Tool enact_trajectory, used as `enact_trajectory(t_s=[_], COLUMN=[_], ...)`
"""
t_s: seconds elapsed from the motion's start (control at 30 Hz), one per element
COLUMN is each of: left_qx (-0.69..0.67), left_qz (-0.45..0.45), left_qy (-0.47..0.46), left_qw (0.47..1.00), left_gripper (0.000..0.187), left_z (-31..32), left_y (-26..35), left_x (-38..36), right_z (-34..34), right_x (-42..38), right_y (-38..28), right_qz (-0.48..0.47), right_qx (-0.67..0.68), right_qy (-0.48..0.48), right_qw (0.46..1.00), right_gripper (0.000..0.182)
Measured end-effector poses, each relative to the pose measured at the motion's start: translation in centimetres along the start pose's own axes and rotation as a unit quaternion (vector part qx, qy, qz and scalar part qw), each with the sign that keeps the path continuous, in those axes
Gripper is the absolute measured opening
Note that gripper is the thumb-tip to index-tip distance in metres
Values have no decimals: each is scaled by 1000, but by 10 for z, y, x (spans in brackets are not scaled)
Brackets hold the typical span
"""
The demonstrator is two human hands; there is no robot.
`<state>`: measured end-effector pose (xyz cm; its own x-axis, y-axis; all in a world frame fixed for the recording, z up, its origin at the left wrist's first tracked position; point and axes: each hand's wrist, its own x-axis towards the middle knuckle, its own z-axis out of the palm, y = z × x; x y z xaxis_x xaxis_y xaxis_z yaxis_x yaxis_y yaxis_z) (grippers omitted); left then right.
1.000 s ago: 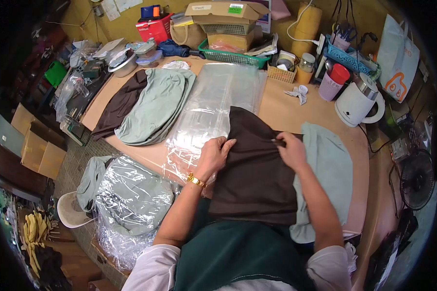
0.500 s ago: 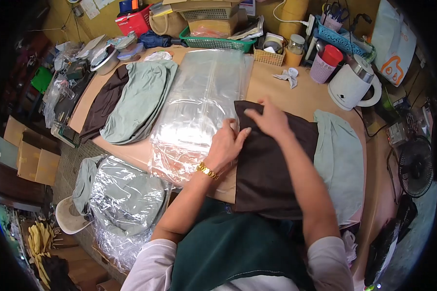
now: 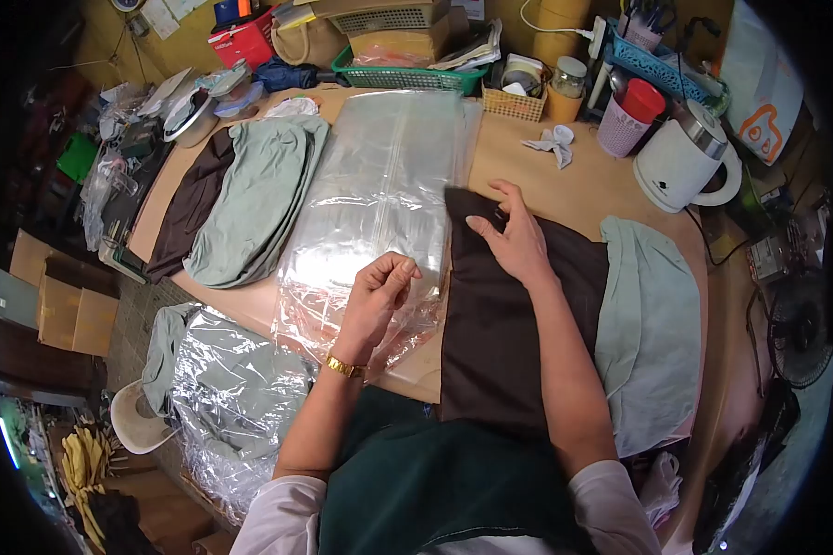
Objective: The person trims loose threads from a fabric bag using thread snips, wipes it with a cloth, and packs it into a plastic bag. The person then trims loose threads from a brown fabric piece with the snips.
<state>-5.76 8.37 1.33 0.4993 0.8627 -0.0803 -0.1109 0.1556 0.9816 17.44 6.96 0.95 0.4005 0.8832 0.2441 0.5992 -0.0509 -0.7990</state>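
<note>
In the head view a dark brown folded cloth [image 3: 491,324] lies on the table in front of me. My right hand [image 3: 516,236] is over its upper part, thumb and fingers apart. Left of the cloth is a stack of clear plastic bags [image 3: 393,148]. Above the lower part of that stack is my left hand [image 3: 386,285], its fingers curled in against the thumb; whether something small is pinched there cannot be made out. A pale green cloth [image 3: 652,333] lies to the right, against the brown one.
Folded green cloth [image 3: 261,199] and brown cloth [image 3: 190,208] lie at the table's left. A white kettle [image 3: 680,157], a pink cup holder [image 3: 620,128] and baskets [image 3: 407,79] stand along the back. Plastic-wrapped green cloth [image 3: 236,379] sits below the table's left edge.
My left hand has come off the brown cloth's edge, moving left and toward me, and its fingers have curled closed. My right hand stays over the cloth's upper part.
</note>
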Motion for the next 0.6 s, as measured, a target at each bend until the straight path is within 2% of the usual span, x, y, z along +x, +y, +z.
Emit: enact_trajectory(t_s=[0.03,0.1,0.13,0.2,0.33,0.4,0.6], left_qx=[-43,-51,-59,-60,-64,-62,-73], left_qz=[-6,-2,3,4,6,5,11], left_qy=[17,19,20,23,22,22,7], left_qw=[999,999,998,998,998,998,997], left_gripper=[24,24,24,24,24,23,23], left_z=[0,-2,-3,-2,0,0,8], left_y=[-1,-1,-2,0,3,4,8], left_x=[1,4,6,6,7,6,4], right_z=[-8,-23,-28,-34,-39,-40,-32], right_x=[2,4,2,-7,-16,-17,-21], right_y=[-8,-18,-22,-29,-48,-59,-62], right_qz=[0,-15,-14,-124,-113,-98,-131], right_qx=[1,26,27,11,-42,-85,-132], right_qy=[-3,-177,-180,-232,-240,-221,-211], right_qw=[1000,984,983,965,963,967,960], right_gripper=[38,31,31,25,29,22,20])
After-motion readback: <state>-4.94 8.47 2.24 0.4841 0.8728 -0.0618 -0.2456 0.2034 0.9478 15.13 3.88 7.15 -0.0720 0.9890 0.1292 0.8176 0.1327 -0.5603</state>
